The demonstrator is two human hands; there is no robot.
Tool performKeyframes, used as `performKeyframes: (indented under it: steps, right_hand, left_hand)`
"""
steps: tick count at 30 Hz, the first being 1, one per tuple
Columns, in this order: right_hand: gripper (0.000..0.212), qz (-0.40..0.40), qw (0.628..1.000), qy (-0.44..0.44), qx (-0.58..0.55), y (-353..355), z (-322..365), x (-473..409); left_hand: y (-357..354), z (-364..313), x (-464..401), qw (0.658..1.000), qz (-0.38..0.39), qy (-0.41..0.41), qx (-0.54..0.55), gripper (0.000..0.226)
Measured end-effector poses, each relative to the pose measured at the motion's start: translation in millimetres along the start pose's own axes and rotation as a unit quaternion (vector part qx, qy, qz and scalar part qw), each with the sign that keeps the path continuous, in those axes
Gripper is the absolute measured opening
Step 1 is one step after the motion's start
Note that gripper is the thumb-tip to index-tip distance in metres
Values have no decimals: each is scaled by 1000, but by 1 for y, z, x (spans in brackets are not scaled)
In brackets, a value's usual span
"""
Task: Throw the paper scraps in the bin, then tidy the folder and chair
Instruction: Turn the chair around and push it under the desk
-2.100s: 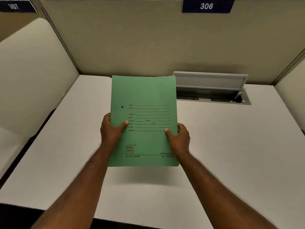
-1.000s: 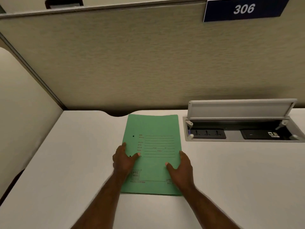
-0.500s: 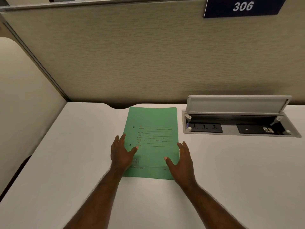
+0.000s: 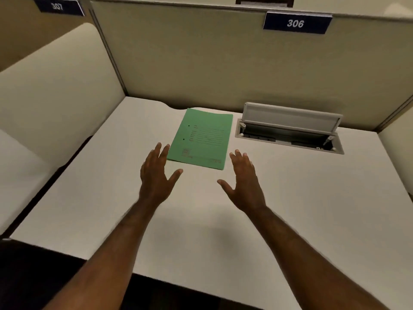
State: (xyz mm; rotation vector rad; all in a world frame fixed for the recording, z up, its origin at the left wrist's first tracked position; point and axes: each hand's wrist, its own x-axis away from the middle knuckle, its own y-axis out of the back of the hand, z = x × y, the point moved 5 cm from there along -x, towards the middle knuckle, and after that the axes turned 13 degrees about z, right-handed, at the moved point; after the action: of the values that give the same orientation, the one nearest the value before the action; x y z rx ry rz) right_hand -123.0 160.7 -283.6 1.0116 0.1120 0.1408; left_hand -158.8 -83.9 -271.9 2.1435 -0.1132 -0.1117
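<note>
Flat green paper folder lying closed near the white desktop's far edge.
Left hand and right hand hover just short of it, fingers spread, holding nothing.

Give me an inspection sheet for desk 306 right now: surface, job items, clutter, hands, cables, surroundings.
Surface: white desk, bare apart from the folder.
Job's things: green folder lies flat and closed near the back edge, beside the socket box; no paper scraps, bin or chair seen.
Clutter: nothing seen.
Grippers: left hand and right hand open, fingers spread, empty, just short of the folder.
Cables: nothing seen; socket box has its lid up.
Surroundings: beige partition, signs 306 and 307.
</note>
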Motion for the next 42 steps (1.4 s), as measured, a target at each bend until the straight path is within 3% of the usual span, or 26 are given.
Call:
performKeyframes:
  steps: [6,16,24,31,36,42]
  right_hand:
    - [80,15,999,42,18,17,46,92]
    - [77,40,996,82,4,6,119,200]
    - [76,89,990,110,-24,-58,193,282]
    - [78,114,980,153,-58,-140,312,367]
    - [78,134,972,181,-66,-180,386,419]
    - [77,154,961,220,-65,-204,442,447]
  left_hand:
    - [26,-19,118,999,-22,27,34,77]
    - [68,15,276,996,-15,85,17,76]
    - [111,69,403,989,-60,132,42,72]
    - [142,115,534,983,-51,175,9,70]
    - [181,149,620,972,-90,216,0,72]
    - [225,180,671,969,-123,212,11,73]
